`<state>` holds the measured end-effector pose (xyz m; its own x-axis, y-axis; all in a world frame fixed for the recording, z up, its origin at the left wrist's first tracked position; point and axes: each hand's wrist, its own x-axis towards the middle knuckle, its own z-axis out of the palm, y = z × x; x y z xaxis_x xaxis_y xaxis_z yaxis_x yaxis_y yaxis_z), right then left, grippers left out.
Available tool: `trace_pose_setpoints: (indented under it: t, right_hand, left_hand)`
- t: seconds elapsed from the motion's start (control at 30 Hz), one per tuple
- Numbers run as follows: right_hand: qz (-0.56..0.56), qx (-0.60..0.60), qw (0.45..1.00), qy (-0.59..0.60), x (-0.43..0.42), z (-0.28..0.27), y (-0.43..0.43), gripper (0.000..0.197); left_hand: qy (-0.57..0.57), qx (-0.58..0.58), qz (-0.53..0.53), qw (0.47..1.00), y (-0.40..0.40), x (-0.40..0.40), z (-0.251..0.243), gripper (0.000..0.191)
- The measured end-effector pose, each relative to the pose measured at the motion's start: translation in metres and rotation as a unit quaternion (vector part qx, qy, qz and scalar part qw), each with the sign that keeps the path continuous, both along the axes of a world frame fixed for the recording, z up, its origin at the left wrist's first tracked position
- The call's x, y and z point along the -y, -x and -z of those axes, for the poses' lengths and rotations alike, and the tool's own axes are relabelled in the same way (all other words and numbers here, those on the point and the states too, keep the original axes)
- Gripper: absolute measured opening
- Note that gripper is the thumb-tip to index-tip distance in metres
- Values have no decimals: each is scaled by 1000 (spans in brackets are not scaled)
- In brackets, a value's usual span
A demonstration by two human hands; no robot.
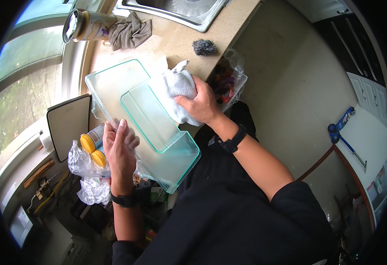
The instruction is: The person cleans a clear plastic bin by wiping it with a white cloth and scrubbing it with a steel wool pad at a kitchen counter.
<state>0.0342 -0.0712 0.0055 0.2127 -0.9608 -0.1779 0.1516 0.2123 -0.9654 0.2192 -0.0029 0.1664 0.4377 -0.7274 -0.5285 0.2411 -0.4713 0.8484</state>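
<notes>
A clear, green-tinted plastic drawer bin (109, 84), like one from a refrigerator, is tilted over the counter's near end. My left hand (119, 140) grips its near-left wall, thumb on top and fingers seen through the plastic. In my right hand (201, 102) is a bunched pale blue-white cloth (179, 84), held beside the bin's right edge. Whether the cloth touches the plastic there I cannot tell. Farther along the speckled counter (170, 39) lies a grey steel-wool scourer (204, 47).
A stainless sink (210, 21) is set into the counter. Near the window stand a tin (90, 26) and a crumpled brown rag (132, 31). A bagged bin (236, 78) hangs below the counter edge. Yellow-lidded canisters (88, 143) sit at left; a blue scooter (341, 127) is at right.
</notes>
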Motion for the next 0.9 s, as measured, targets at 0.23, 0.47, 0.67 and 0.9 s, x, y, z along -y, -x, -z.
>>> trace_pose_setpoints:
  t: [0.23, 0.47, 0.67, 0.9]
  right_hand:
    - [-205, -80, 958, 181, -15, -56, -25, 69]
    - [-232, -68, 930, 277, -2, -55, -54, 74]
    - [-372, -33, 888, 269, -24, -36, -42, 61]
    - [-218, 103, 968, -67, -19, 18, -6, 42]
  left_hand:
    - [-7, 23, 38, 999, -12, -4, -18, 19]
    - [11, 10, 66, 998, -28, 0, -26, 32]
    - [17, 61, 16, 998, -54, -6, -31, 30]
    - [30, 78, 71, 994, -43, 2, -68, 27]
